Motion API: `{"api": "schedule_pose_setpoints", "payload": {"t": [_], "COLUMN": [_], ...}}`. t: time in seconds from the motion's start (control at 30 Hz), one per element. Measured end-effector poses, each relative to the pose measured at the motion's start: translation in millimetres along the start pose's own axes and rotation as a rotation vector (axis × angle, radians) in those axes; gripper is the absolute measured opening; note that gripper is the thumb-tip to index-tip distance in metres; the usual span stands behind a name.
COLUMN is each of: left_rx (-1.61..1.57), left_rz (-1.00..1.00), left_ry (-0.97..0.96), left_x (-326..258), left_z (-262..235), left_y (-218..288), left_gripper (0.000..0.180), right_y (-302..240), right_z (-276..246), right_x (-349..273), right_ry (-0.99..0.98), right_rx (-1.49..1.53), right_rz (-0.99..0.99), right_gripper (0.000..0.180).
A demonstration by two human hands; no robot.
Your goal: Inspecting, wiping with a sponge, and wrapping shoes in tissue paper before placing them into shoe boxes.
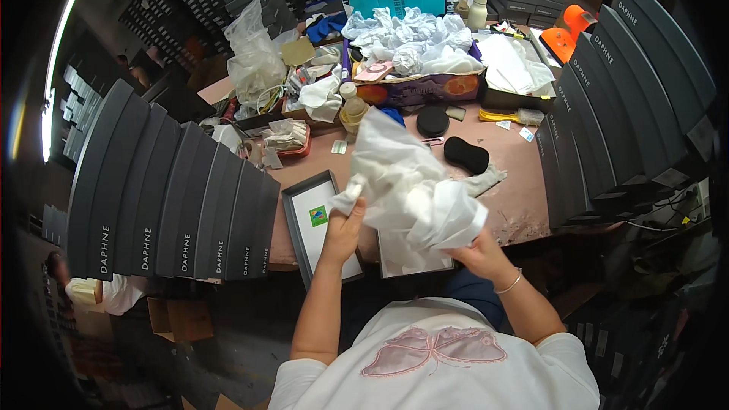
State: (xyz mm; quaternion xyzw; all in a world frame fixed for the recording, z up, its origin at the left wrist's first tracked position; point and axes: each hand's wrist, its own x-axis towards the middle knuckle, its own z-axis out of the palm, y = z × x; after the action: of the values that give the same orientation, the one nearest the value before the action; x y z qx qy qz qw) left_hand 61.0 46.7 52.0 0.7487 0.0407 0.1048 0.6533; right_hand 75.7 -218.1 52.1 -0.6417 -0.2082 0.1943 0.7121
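left hand [343,222] – fingers grasping white tissue paper [410,182] | right hand [477,249] – same sheet | open grey box [298,216] beneath

Left hand [343,229] and right hand [477,250] grip crumpled white tissue paper [410,186] above the table [524,197].

bare tabletop [524,182] ahead, dark box stacks [175,197] flanking, clutter [410,53] behind
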Motion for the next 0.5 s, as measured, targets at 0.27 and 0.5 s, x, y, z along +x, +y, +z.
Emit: {"api": "schedule_pose_setpoints", "payload": {"t": [0.27,0.5], "left_rx": [-0.823,-1.001], "left_rz": [-0.116,-0.160], "left_ry": [-0.036,0.271], "left_x": [57,150], "left_z": [65,6], "left_y": [24,37], "left_gripper": [0.047,0.042], "right_y": [-7,-25], "right_z": [-31,-75], "right_x": [-7,-28], "right_ry": [0.303,0.107], "right_rx": [-0.146,-0.913], "right_rz": [-0.077,-0.364], "right_gripper": [0.050,0.061]}}
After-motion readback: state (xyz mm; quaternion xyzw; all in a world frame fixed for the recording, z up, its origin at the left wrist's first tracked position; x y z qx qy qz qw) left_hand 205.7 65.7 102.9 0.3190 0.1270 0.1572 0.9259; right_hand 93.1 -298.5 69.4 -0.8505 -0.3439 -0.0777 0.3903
